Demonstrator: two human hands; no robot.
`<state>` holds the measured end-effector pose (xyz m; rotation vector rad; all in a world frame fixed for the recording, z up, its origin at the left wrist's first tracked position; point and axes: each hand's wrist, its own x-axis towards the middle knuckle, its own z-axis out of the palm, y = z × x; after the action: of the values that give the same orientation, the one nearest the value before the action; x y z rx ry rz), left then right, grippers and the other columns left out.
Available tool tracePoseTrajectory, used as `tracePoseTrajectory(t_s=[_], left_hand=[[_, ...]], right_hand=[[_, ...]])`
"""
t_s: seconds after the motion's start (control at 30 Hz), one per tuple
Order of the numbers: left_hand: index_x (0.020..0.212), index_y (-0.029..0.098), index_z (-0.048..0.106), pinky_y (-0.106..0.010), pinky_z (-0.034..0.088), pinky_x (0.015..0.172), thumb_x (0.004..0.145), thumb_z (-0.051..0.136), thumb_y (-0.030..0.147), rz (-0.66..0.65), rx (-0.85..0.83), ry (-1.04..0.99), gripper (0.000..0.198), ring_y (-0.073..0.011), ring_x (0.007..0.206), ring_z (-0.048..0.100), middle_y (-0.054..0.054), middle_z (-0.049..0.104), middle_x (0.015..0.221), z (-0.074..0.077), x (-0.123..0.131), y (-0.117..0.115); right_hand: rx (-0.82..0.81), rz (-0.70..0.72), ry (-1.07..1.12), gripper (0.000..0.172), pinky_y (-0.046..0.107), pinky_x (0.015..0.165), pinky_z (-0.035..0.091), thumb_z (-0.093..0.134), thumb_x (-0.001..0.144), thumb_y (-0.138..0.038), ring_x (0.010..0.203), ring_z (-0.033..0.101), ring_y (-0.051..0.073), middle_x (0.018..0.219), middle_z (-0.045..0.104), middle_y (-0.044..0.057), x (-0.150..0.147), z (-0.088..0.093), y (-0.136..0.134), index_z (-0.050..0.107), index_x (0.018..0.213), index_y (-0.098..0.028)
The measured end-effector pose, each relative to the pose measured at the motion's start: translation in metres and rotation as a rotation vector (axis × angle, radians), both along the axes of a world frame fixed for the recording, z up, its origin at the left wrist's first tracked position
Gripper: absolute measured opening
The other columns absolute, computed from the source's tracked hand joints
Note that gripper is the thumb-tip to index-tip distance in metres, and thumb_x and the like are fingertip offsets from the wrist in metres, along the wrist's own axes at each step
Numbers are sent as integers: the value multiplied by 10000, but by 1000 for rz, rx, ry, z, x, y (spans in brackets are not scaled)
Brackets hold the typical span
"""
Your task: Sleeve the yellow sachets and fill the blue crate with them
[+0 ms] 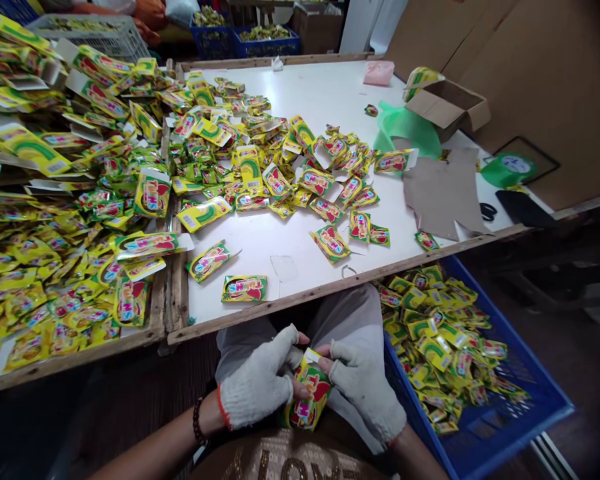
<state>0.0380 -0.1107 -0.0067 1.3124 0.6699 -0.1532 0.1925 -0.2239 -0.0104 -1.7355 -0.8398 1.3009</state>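
As L hand (259,388) clasps box (307,402), R hand (366,387) prob. pinches top.

White-topped table (325,93) with a rough wooden rim (330,285), and most of its left half is buried under a loose heap of yellow-green packets (260,153), thinning out toward the front, where one lone packet (244,289) sits near the edge. On the right side there's an open cardboard box (447,103), a green plastic bag (405,127), something pink (379,72), grey card sheets (443,190), a green tape roll (507,168) and scissors (488,211). Butted up on the left is a second table (80,353), totally covered in the same stuff.
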Motion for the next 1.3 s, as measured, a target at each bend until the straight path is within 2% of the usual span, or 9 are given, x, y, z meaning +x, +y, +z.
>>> tracePoseTrajectory(t_s=[0.27,0.5,0.63,0.77,0.9,1.0,1.13,1.2,1.3], left_hand=[[1081,206,477,-221,424,680,697,594,158,-11,76,0,404,-132,779,542,22,588,876,-11,-12,-6],[832,157,556,-198,393,631,738,564,162,-117,283,-5,95,-113,714,519,26,588,775,2,-10,-5],[900,173,563,-238,403,728,813,491,198,-135,690,-71,116,-145,804,525,-20,581,858,21,-3,30],[1000,165,542,-329,382,861,735,460,86,-168,1211,132,289,-221,992,488,-87,553,1024,25,1,91],[964,148,561,-359,402,784,636,479,65,-375,1384,352,348,-257,929,517,-108,573,976,20,3,129],[840,153,561,-328,402,716,681,496,127,-334,1363,335,174,-236,844,532,-87,579,873,24,4,132],[930,162,521,-316,414,752,826,439,230,68,1154,145,149,-190,825,536,-51,568,869,35,3,113],[1120,179,427,-314,438,777,833,478,266,272,874,3,304,-178,853,556,-37,572,913,38,4,96],[1242,220,270,-311,477,776,818,540,279,381,358,-190,507,-178,884,587,-36,589,968,34,9,66]], right_hand=[[54,237,130,281,253,766,476,495,866,-336,875,612,184,937,687,31,5,11,-11,682,1028,-202],[31,204,155,298,278,800,492,526,844,-332,900,623,195,995,685,43,-9,5,-10,666,1075,-207],[39,137,-159,283,283,787,493,472,825,-247,864,621,184,966,679,41,22,21,-16,677,1018,-217],[50,75,-729,174,344,763,483,504,734,-239,824,602,223,863,652,58,82,46,-36,678,741,-230],[115,-26,-864,198,362,802,475,497,784,-296,889,588,231,949,636,77,92,50,-37,661,876,-231],[180,-49,-702,207,355,849,468,496,818,-293,924,583,219,985,632,77,61,36,-13,633,955,-222],[229,-204,-323,196,349,855,485,522,822,-297,932,598,212,986,640,90,15,14,31,586,974,-191],[301,-300,-89,219,347,870,488,553,805,-294,975,596,211,1058,622,98,-1,8,48,540,997,-190],[394,-375,185,330,337,874,494,603,768,-290,999,597,205,1144,590,95,-14,5,62,480,1063,-207]])
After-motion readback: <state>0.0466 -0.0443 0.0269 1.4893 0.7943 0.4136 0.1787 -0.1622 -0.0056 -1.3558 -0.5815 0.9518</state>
